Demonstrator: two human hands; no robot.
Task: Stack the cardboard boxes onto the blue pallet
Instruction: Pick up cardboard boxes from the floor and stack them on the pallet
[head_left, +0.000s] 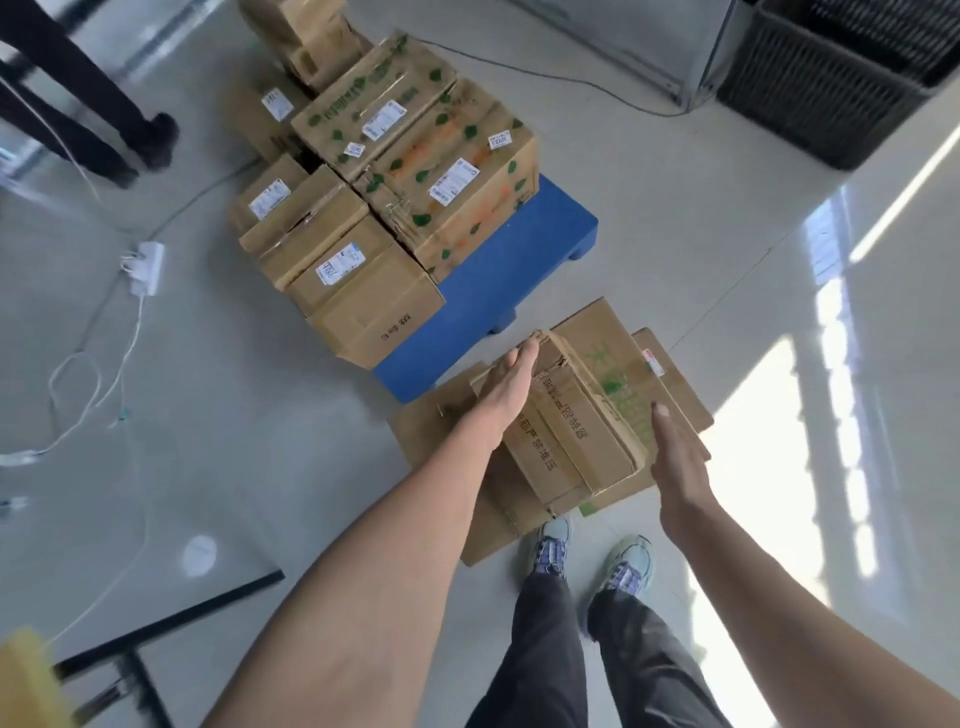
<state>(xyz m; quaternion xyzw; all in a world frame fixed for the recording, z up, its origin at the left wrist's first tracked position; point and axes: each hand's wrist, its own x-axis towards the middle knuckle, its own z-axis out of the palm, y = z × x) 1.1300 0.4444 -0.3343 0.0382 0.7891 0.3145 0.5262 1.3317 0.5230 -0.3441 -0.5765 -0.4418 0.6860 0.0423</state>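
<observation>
Now the box (576, 436) sits between left hand (511, 387) and right hand (675, 457) (grips released, flat).

Cardboard boxes (452, 182) crowd the blue pallet (493, 291); another box (571, 441) lies beside.

This looks like a storeroom or small shipping area rather than a home. Worn cardboard boxes (415, 171) bearing printed shipping labels (453, 182) sit stacked on a blue plastic pallet (498, 280), which lies on a glossy, pale tiled floor (234, 415). Black slatted crates (821, 78) stand in the far corner beside a grey metal cabinet (649, 41). A white power strip (145, 267) with loose cables (139, 325) lies on the floor.
</observation>
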